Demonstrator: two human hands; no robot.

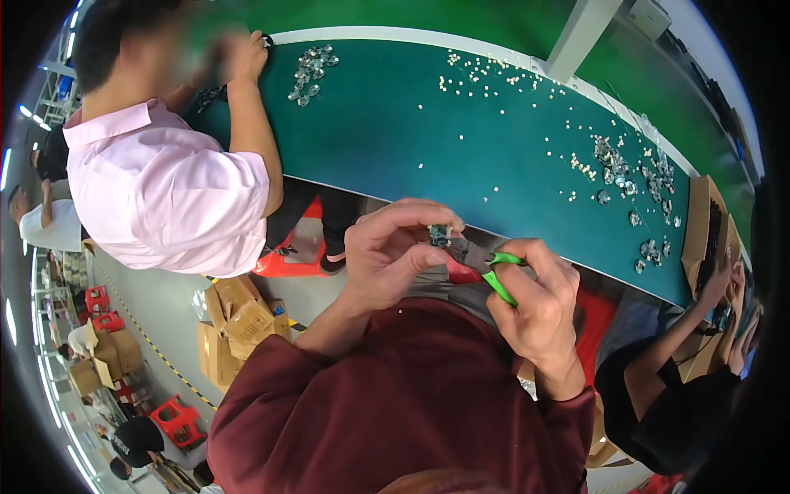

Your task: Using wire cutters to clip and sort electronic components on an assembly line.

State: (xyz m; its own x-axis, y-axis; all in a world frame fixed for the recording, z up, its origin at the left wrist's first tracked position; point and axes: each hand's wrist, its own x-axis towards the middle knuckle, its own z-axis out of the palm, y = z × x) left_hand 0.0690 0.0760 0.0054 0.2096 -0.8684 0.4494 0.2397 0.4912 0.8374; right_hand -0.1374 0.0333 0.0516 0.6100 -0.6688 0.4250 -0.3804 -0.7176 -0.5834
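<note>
Green worktop (354, 132) was provided ahead of the work position, with small pale pieces (497, 76) scattered along its far side and clear glassy parts (610, 167) grouped toward its right end. At the left, a co-worker in a pink shirt (169, 193) was stationed at the same worktop. The small dark part (440, 236) was held up in the air, just short of the near worktop edge as viewed from above, and was pinched between the thumb and forefinger of the left hand (385, 253). Green-handled pliers (476, 257) were gripped in the right hand (539, 300), the fingers being curled around the handles. The dark nose was directed at the right side of the part (whether it was actually closed on anything could not be told at this size). For sound execution, it was judged that the part was best kept steady, with the left fingertips held clear of the tool's bite. Pressure was best applied gradually and squarely, since so small an item could be twisted free or cracked by an abrupt squeeze.
</note>
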